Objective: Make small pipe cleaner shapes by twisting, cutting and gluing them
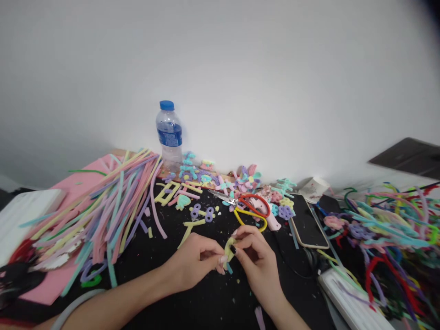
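Between my two hands is a short, bent yellow pipe cleaner piece (228, 250), held over the black tabletop. The fingertips of my left hand (197, 261) pinch its lower left end. My right hand (256, 256) grips its upper part between thumb and fingers, and the thumb partly covers it. Just beyond my hands lie scissors (250, 211) with red and yellow handles, their blades pointing left. Left of the scissors are purple loops on a yellow stem (202, 212) and a yellow pipe cleaner strip (188, 233).
A big bundle of pastel pipe cleaners (113, 206) spreads over pink sheets on the left. A water bottle (169, 137) stands by the wall, near several finished pipe cleaner shapes (245, 178). On the right are a phone (309, 222), a white power strip (354, 298) and tangled coloured pipe cleaners (395, 229).
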Motion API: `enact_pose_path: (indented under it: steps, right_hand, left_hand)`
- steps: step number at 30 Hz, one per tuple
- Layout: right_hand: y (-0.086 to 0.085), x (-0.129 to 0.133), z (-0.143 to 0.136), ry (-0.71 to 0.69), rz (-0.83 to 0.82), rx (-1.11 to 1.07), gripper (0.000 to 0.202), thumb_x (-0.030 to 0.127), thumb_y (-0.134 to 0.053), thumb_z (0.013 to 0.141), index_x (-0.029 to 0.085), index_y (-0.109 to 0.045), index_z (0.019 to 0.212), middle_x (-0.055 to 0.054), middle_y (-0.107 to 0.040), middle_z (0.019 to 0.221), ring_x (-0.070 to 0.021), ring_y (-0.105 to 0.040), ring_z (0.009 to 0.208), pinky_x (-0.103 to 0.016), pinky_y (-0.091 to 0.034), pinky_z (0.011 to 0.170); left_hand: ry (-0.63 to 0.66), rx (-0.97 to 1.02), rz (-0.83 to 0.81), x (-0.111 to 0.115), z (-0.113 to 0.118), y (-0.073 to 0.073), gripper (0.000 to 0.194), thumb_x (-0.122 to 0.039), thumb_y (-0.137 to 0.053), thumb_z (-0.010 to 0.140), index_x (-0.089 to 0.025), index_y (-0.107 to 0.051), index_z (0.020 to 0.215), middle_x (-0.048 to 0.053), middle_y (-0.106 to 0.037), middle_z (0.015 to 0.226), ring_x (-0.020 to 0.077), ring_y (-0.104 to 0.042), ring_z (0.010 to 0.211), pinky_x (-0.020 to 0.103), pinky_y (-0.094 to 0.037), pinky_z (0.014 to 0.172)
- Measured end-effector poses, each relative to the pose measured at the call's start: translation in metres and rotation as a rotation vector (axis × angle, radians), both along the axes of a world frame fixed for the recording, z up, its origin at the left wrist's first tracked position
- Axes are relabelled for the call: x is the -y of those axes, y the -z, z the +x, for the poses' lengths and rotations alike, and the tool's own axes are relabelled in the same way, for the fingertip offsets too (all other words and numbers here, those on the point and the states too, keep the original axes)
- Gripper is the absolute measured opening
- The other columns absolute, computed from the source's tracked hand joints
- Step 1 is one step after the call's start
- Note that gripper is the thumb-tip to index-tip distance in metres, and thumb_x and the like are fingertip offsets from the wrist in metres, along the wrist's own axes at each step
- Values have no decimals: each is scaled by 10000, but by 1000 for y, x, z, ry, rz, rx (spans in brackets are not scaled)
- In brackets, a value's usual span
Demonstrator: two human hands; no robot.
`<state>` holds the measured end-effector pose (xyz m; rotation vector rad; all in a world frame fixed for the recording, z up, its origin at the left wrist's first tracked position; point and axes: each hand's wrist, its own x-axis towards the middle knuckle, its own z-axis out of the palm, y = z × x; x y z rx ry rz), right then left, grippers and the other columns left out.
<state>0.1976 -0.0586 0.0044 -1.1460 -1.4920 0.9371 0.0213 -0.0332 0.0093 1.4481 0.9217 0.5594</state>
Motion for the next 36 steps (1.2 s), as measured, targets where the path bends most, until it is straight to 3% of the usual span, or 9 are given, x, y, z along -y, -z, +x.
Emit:
enact_pose_path:
  steps: [4,7,11,18,27,29,36]
  right_hand:
    - [4,-4,-1,-12,-128,-171,112,121,-658,755,185,-592,690,-36,-554,939,-148,-564,825,-250,-466,705]
    - [6,-7,0,-75,-272,-350,173,154,-708,714,210,-594,833,-5,-569,856,-119,-557,691,-224,-473,586]
    - [3,-8,1,-147,-407,-323,153,246,-682,764,169,-616,879,32,-553,645,-70,-486,477,-180,-414,435]
    - [3,-5,-2,-87,-388,-312,193,319,-673,779,147,-586,770,31,-584,568,-68,-502,399,-188,-421,410]
    - [5,-3,-5,-87,-391,-321,212,320,-690,761,148,-569,731,49,-559,488,-77,-509,374,-184,-425,395]
    - [4,-3,-5,-89,-392,-313,208,322,-681,770,146,-574,740,42,-571,481,-86,-529,385,-190,-438,411]
    - [5,-4,-2,-184,-401,-309,264,389,-537,867,150,-578,760,-4,-618,561,-117,-574,447,-234,-483,475]
  left_hand:
    - [12,26,-38,-1,0,1,218,-256,-575,799,-105,-708,716,56,-724,680,167,-673,659,218,-502,632]
    - [41,29,-29,-2,-1,0,201,-239,-575,794,-97,-704,735,60,-721,687,168,-673,659,224,-509,639]
    - [60,3,-1,-2,-2,-1,175,-217,-567,795,-103,-692,751,52,-717,710,159,-667,672,214,-503,636]
    - [70,-5,181,-1,-3,1,144,-209,-629,747,-118,-696,837,45,-689,777,148,-641,691,210,-507,640]
    - [-10,-131,333,-1,-2,5,139,-213,-616,749,-127,-701,681,24,-658,632,120,-584,585,192,-434,568]
    - [-14,-143,293,0,-1,4,156,-211,-609,743,-124,-698,651,22,-648,606,118,-567,568,195,-411,548]
    - [-13,-69,-90,-2,0,0,159,-241,-646,694,-108,-680,614,21,-663,571,107,-536,507,191,-346,474]
